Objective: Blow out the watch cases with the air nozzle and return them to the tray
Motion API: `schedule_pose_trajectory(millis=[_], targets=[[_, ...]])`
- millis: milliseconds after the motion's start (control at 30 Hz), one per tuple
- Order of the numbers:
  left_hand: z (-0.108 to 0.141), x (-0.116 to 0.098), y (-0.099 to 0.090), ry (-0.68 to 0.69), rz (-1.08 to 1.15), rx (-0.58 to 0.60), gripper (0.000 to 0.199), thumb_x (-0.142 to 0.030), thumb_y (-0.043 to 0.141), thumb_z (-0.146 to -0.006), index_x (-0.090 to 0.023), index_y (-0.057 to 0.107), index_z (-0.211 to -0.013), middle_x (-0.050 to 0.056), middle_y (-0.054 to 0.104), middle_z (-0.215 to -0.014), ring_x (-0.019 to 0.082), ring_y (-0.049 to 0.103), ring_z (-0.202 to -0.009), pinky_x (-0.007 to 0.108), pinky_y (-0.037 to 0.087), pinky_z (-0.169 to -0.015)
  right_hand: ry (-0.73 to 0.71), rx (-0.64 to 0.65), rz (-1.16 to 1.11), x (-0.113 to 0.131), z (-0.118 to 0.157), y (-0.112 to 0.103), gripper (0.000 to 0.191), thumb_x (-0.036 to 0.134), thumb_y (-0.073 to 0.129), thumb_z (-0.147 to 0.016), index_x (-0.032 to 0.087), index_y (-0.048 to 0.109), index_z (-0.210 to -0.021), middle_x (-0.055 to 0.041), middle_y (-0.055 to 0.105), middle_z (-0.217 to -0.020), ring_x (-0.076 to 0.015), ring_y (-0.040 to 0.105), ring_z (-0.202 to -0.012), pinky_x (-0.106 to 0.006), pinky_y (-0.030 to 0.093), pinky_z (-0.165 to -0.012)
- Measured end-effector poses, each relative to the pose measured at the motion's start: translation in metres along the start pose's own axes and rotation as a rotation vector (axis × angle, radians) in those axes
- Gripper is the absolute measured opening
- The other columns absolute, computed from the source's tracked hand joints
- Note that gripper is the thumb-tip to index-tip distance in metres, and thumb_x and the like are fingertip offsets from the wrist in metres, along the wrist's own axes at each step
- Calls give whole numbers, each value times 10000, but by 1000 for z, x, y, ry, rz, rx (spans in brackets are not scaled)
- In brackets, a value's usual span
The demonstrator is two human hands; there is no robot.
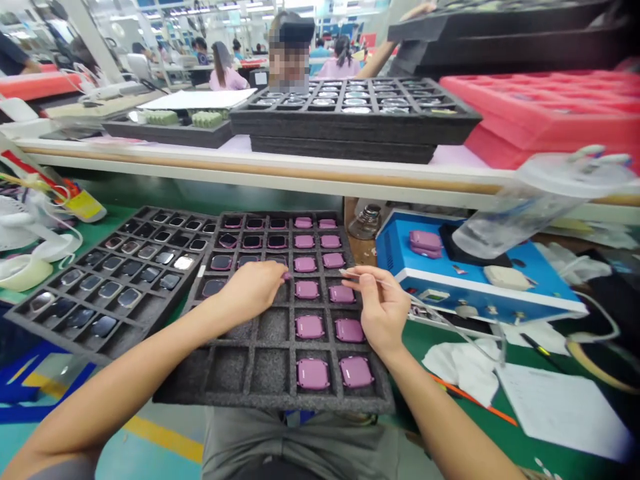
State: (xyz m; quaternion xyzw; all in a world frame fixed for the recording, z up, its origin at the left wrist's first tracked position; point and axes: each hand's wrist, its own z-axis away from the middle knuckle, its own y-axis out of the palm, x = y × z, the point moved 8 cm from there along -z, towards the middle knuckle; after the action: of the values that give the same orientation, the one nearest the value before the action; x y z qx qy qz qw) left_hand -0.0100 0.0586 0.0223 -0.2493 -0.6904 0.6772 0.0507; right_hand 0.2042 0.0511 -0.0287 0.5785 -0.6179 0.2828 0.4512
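Head view: narrow grips, left hand [257, 287] pinching a purple piece [287, 275], right hand [384, 305] holding a thin tool [347, 272].

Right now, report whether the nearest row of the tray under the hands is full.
Partly full: two purple cases at its right, two bare compartments beside them; the leftmost, partly covered, I cannot tell.

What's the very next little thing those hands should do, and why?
Maybe the left hand should lower its purple piece into the tray. It's pinched just above the tray, where purple watches sit one to a cell. The right hand has a thin tool, so the left seems readier. I can't see what's hidden under it.
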Motion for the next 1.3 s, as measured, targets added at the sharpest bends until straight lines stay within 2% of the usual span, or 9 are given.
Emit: schedule_pose_trajectory(millis=[67,100,200,300,400,500,867,1300], targets=[[-14,-2,-4,-31,365,-110,197,-183,599,-913,-174,749,-1041,109,796,-1044,256,752,-948,387,587,-896,-19,-15,-4,2,-1,-2,243,415,616,-988,204,733,-959,-55,743,-932,-178,763,-834,-340,694,-763],[-21,-3,0,-55,575,-135,202,-218,628,-903,-170,753,-1054,100,801,-1046,244,754,-929,374,597,-874,-33,-24,3,4,-2,-3,245,413,604,-995,207,732,-958,-55,739,-936,-176,760,-843,-341,692,-775],[-39,-10,30,-176,1099,-127,301,-326,754,-829,-135,763,-1061,99,805,-1026,218,753,-860,352,622,-806,-67,-34,37,7,-4,-4,245,403,581,-1008,220,738,-964,-61,736,-961,-186,746,-913,-354,685,-822],[-42,-9,57,-308,1326,-169,449,-411,858,-731,-134,773,-1074,93,802,-1022,195,745,-842,353,627,-813,-70,13,55,6,-6,-1,221,379,595,-1002,227,755,-991,-70,750,-998,-203,738,-967,-381,675,-859],[-38,-4,65,-355,1377,-223,480,-410,898,-685,-149,784,-1072,76,806,-972,176,738,-820,333,619,-810,-58,56,72,4,-6,2,194,347,612,-996,232,764,-1026,-72,769,-1032,-214,743,-988,-401,665,-885],[-37,-3,61,-326,1356,-248,448,-377,918,-667,-157,801,-1038,74,812,-945,183,741,-833,335,605,-856,-46,58,88,3,-5,1,189,344,611,-995,241,767,-1029,-69,779,-1040,-219,748,-990,-410,669,-885],[-37,-8,59,-273,1361,-220,419,-373,935,-649,-180,826,-1004,79,826,-992,248,775,-917,403,624,-924,-59,45,126,6,-4,-1,182,341,616,-993,252,769,-1036,-65,783,-1047,-228,751,-995,-429,678,-877],[-36,-9,57,-258,1337,-230,380,-361,922,-669,-175,833,-989,87,825,-1024,260,776,-948,405,622,-936,-55,43,124,6,-3,-2,178,338,619,-993,250,768,-1032,-64,781,-1042,-223,755,-979,-410,692,-838]])
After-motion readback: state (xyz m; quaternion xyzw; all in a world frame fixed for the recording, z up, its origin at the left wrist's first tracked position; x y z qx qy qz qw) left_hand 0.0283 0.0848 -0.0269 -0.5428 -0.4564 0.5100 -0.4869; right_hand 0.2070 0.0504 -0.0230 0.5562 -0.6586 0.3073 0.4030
